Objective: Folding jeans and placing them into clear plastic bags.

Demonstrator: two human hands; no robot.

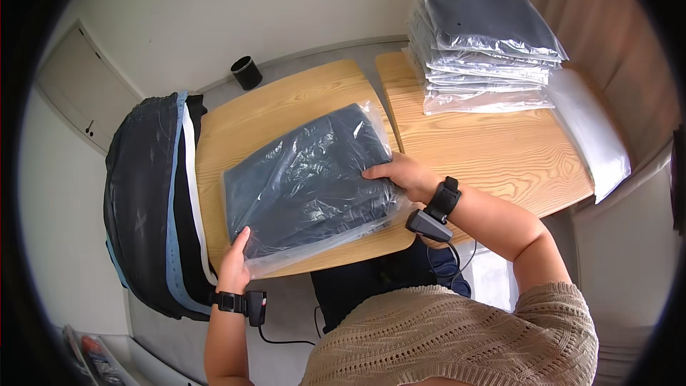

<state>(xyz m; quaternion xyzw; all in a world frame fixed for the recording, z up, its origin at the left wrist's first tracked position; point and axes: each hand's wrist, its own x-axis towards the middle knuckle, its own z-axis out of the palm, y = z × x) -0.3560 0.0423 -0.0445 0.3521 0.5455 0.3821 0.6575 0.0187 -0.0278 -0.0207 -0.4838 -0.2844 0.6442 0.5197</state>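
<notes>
Item 1: bagged dark garment [311,175], folded, sealed in clear plastic, laid flat at an angle on the left wooden table [286,104]. Bag's near corner overhangs the table's front edge.

Left hand [234,261]: placed at the bag's near-left corner, fingers curled against the plastic edge, thumb up along it; corner is gripped lightly. Black wrist strap w/ small device [246,304] worn, cable trailing down.

Right hand [400,171]: laid on the bag's right edge, fingers spread flat and pressed onto the plastic, not clenched; whether the thumb goes under the bag can't be told. Black wrist strap [443,199] and grey device worn on this arm too.

Item 2: stack of bagged garments [486,50], approx. 6 or more, piled on the far end of the right wooden table [493,154], well apart from both hands.

Item 3: loose clear bags [589,132], empty, laid at the right table's right edge, just beside the stack.

Item 4: pile of unbagged dark clothing [153,200], w/ blue and white layers showing at its edge, placed left of the left table, near the left hand.

Item 5: black cylindrical cup [246,72], set on the floor beyond the left table, by the wall.

Person: beige knit top [457,339] worn.
</notes>
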